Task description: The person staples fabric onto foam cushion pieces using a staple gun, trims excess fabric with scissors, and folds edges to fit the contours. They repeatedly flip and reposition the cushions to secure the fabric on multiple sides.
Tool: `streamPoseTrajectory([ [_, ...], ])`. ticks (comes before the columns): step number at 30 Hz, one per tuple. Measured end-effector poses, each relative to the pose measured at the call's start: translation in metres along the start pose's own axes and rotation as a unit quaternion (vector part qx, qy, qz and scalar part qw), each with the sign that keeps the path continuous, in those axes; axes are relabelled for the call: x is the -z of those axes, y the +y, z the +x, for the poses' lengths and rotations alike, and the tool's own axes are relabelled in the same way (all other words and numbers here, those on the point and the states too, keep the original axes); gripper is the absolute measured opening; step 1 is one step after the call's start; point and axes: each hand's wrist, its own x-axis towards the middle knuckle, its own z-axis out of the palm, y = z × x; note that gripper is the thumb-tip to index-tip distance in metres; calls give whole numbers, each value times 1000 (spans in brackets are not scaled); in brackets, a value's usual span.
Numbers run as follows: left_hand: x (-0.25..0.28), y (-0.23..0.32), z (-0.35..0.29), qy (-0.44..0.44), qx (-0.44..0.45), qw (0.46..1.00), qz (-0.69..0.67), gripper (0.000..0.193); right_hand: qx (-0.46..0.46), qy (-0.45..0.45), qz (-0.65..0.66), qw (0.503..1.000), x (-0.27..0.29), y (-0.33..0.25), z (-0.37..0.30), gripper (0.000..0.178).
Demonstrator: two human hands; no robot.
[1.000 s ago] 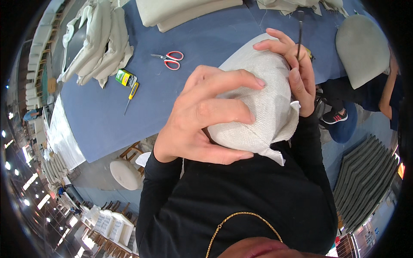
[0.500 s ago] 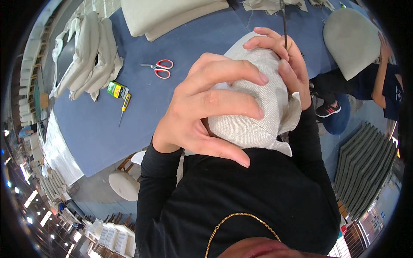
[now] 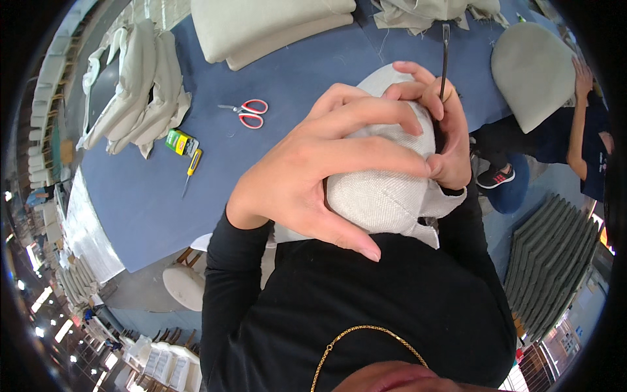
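Observation:
A rounded cushion (image 3: 372, 199) covered in light beige woven cloth is held close against my black shirt. Loose cloth flaps (image 3: 446, 201) stick out at its right side. My left hand (image 3: 326, 153) wraps over the cushion, its fingers across the top and its thumb along the near side. My right hand (image 3: 450, 127) grips the cushion's right side, its thumb by my left fingertips. A thin dark metal rod (image 3: 445, 62) with a flattened end sticks up from between my right fingers; its lower part is hidden in the hand.
On the blue table (image 3: 287, 85) lie red-handled scissors (image 3: 250, 114), a yellow-handled screwdriver (image 3: 192, 166), a green-and-yellow packet (image 3: 179, 142), draped beige covers (image 3: 140, 91) and folded cushions (image 3: 274, 26). At right, another person's hand (image 3: 582, 78) touches a beige seat pad (image 3: 532, 72); below stands a stack of grey panels (image 3: 552, 261).
My left fingers have slid right over the cloth toward my right thumb, which has moved down. The rod's flattened end now shows. The whole view has shifted slightly.

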Motion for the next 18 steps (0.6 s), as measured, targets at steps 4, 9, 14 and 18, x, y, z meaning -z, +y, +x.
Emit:
streamPoseTrajectory([
  [4,4,-14,19,-57,-96,993,-23,67,-44,26,44,998,-2,-9,1,87],
  [9,-8,-15,32,-15,-31,999,-26,59,-53,48,33,997,14,-7,2,87],
  [14,-8,-13,31,-18,8,1000,7,78,-24,34,4,999,23,4,-1,71],
  [18,-8,-11,27,-10,38,998,57,93,-3,12,-1,1000,26,7,6,50],
])
